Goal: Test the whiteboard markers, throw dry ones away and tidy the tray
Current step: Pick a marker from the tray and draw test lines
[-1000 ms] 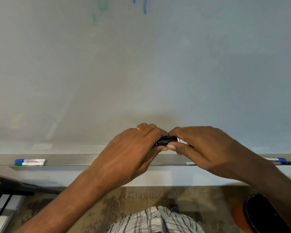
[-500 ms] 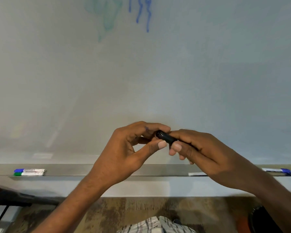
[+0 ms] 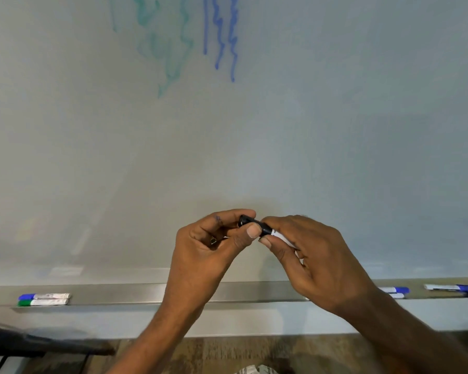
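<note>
Marker (image 3: 266,229): we hold it before the whiteboard (image 3: 335,130), above the tray (image 3: 119,294).
Left hand (image 3: 208,247): our thumb and forefinger pinch its black cap (image 3: 247,220).
Right hand (image 3: 316,263): our fingers clamp its white barrel (image 3: 281,238).

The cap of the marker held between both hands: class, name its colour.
The cap of the marker is black; the head view shows it best.

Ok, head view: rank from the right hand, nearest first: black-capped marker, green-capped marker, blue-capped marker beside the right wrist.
1. black-capped marker, held in the right hand.
2. blue-capped marker, on the tray beside the wrist.
3. green-capped marker, tray's far left end.
</note>
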Available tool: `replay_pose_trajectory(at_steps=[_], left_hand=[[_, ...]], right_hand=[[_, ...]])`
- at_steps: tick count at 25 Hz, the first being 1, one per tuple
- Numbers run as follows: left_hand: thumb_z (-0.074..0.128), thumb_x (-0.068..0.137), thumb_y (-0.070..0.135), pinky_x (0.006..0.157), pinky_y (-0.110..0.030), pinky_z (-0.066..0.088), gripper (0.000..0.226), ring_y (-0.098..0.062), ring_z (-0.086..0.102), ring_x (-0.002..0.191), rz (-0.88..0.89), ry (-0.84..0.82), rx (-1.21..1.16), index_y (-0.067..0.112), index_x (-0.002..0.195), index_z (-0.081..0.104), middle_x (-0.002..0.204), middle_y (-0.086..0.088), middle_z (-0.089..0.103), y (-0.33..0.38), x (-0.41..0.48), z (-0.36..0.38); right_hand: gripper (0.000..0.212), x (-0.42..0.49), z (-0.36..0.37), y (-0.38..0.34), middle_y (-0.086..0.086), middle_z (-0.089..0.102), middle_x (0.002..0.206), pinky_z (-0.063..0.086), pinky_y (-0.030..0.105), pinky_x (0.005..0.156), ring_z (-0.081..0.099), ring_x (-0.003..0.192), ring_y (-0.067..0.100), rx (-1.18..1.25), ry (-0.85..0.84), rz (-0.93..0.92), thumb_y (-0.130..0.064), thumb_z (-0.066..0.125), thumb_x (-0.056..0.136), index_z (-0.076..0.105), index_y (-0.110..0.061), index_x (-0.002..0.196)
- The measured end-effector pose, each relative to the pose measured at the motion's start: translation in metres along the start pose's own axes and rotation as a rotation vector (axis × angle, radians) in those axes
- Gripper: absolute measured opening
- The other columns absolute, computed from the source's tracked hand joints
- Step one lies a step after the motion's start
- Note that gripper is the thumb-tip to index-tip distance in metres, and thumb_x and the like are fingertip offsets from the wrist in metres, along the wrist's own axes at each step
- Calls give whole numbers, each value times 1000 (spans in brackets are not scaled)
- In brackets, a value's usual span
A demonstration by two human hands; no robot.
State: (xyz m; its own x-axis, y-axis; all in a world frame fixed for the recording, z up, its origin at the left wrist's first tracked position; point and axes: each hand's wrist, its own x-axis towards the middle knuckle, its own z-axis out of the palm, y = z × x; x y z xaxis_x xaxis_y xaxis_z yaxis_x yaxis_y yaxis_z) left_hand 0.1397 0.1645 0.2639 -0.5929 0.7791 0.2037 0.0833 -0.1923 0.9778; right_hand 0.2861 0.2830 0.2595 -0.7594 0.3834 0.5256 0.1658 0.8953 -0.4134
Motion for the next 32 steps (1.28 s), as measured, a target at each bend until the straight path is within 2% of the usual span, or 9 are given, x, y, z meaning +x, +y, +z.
replay_pose_trajectory(at_steps=[8, 12, 15, 20, 23, 25, 27, 28, 32], left_hand=[[73, 87, 21, 86, -31, 63, 21, -20, 77, 91, 55, 171, -19, 17, 107, 78, 95, -2, 80, 0, 5, 1], [69, 87, 27, 89, -31, 61, 26, -17, 75, 92, 83, 259, -62, 16, 110, 75, 95, 0, 78, 18, 22, -25], [64, 90, 24, 87, -29, 60, 28, -17, 72, 92, 57, 183, -163, 16, 115, 73, 96, 0, 74, 20, 22, -26], [62, 85, 10, 86, -27, 61, 39, -21, 72, 100, -93, 172, -604, 8, 122, 73, 108, -6, 74, 36, 27, -25], [70, 81, 9, 83, -28, 63, 37, -20, 75, 97, -200, 166, -892, 5, 117, 77, 110, -8, 75, 51, 33, -36], [95, 60, 6, 78, -29, 63, 56, -19, 76, 94, -218, 98, -1039, 3, 114, 78, 112, -8, 74, 60, 39, -45], [104, 33, 2, 72, -30, 64, 73, -20, 76, 87, -208, 102, -1071, 1, 102, 80, 108, -10, 75, 68, 45, -51], [105, 28, 3, 68, -30, 64, 73, -20, 76, 83, -198, 101, -1075, 0, 97, 80, 105, -11, 75, 72, 48, -52], [104, 30, 4, 65, -31, 64, 70, -22, 77, 79, -158, 56, -1080, -1, 96, 79, 104, -13, 76, 96, 56, -53]], right_hand=[[32, 6, 6, -1, -19, 64, 81, 39, 0, 66, 56, 65, -3, -66, 69, 92, -47, 47, 99, 69, -23, 105], [28, 6, -7, -1, -18, 59, 69, 44, 10, 62, 63, 71, 6, 166, 74, 185, -47, 50, 100, 67, -25, 98], [21, 11, -14, -10, -12, 68, 80, 49, 13, 70, 68, 82, 10, 405, 50, 226, -39, 55, 98, 70, -25, 102], [30, 19, -23, -17, -3, 70, 93, 49, 19, 71, 59, 80, 8, 808, -43, 319, -40, 51, 97, 69, -36, 120], [38, 28, -30, -10, 9, 67, 100, 49, 25, 70, 57, 79, 14, 1369, -190, 409, -34, 57, 94, 68, -19, 127], [38, 42, -29, -8, 20, 59, 120, 48, 32, 84, 60, 95, 22, 1743, -266, 347, -17, 32, 109, 53, -6, 139], [48, 53, -37, -14, 27, 45, 137, 40, 37, 98, 53, 113, 30, 1762, -34, 415, -5, 7, 111, 46, -14, 138], [49, 59, -39, -16, 27, 41, 140, 36, 39, 101, 49, 118, 33, 1827, -36, 378, -3, 4, 110, 44, -14, 137], [50, 82, -44, -25, 26, 13, 163, 20, 44, 116, 31, 144, 36, 1841, 19, 245, -8, 1, 110, 25, -3, 153]])
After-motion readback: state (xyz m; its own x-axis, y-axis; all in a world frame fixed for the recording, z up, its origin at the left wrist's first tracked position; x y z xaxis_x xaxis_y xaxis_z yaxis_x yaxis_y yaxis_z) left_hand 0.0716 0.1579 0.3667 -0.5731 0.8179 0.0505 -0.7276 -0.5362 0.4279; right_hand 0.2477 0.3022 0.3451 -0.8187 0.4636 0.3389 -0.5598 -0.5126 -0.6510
